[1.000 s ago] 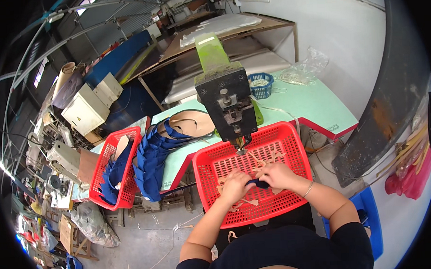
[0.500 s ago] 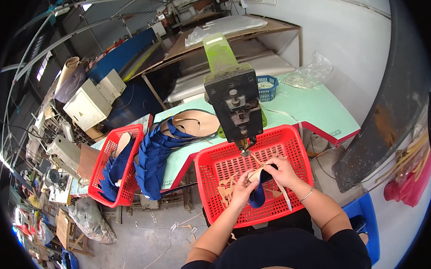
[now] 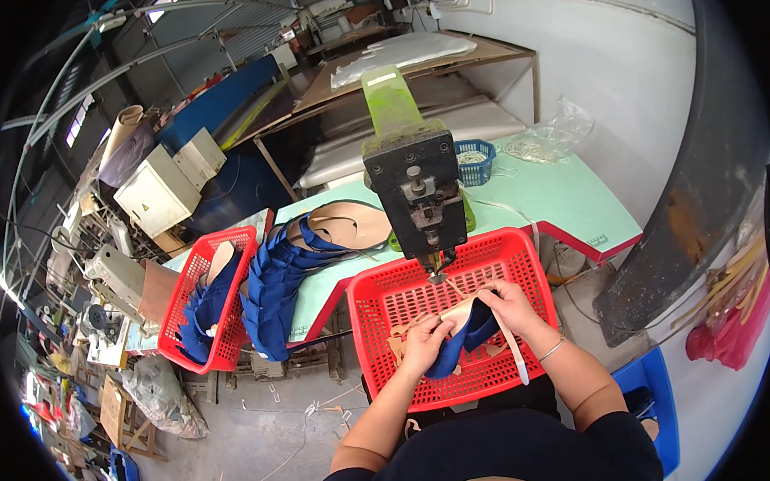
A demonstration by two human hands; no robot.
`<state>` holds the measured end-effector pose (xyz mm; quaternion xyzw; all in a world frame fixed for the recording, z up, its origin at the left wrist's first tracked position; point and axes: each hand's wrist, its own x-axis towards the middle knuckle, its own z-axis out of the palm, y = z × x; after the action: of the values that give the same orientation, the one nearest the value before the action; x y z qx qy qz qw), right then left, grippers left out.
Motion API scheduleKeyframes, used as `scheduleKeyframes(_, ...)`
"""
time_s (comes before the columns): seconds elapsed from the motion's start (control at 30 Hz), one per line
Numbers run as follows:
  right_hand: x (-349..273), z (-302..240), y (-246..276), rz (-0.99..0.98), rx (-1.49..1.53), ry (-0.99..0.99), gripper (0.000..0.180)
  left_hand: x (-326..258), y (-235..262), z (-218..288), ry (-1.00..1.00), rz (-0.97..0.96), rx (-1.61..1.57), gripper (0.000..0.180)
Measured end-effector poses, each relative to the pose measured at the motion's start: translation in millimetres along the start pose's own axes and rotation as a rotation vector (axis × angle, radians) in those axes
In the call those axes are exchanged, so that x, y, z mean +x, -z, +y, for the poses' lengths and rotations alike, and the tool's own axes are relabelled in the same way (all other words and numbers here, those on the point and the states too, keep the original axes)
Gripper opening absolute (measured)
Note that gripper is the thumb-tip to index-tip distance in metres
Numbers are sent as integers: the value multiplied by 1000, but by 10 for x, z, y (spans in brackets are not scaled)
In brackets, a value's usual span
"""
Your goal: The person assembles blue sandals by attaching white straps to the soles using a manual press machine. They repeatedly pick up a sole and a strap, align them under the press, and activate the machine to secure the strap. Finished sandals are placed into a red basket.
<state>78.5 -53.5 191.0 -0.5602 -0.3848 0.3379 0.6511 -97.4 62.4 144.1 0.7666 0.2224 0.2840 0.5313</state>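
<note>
The left hand (image 3: 424,343) pinches the left edge of a curved, dark-blue piece with a tan inner face (image 3: 448,357) between thumb and bent fingers. The right hand (image 3: 510,308) pinches the same piece at its far right edge, its fingers drawn together. A narrow, pale strip (image 3: 515,350) hangs from beneath the right hand toward the near side; whether it is joined to the piece cannot be told. The piece is held tilted above a red, perforated plastic basket (image 3: 366,343), in which thin, tan scraps (image 3: 399,343) lie. Just beyond the hands stands a machine with a black metal head and green arm (image 3: 414,184). Behind the basket extends a pale-green, red-edged table (image 3: 562,200). To the left, a fanned stack of dark-blue pieces (image 3: 272,295) rests beside a second red, perforated basket (image 3: 238,318); at far right sits a small, blue plastic basket (image 3: 476,173).
</note>
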Motion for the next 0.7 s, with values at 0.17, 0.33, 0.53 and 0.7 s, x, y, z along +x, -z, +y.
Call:
scheduleKeyframes(0.17, 15, -373, 88, -107, 57, -33, 17, 40, 42, 702, -298, 186, 24, 18)
scheduleKeyframes(0.33, 165, -484, 350, -283, 172, -36, 22, 237, 132, 1115, -298, 253, 102, 21)
scheduleKeyframes(0.53, 168, -456, 285, -126, 446, -154, 19, 320, 100, 1264, -125, 293, -20, 23)
scheduleKeyframes(0.7, 197, -471, 286, -103, 466, -171, 19, 302, 132, 1319, -11, 283, -132, 24)
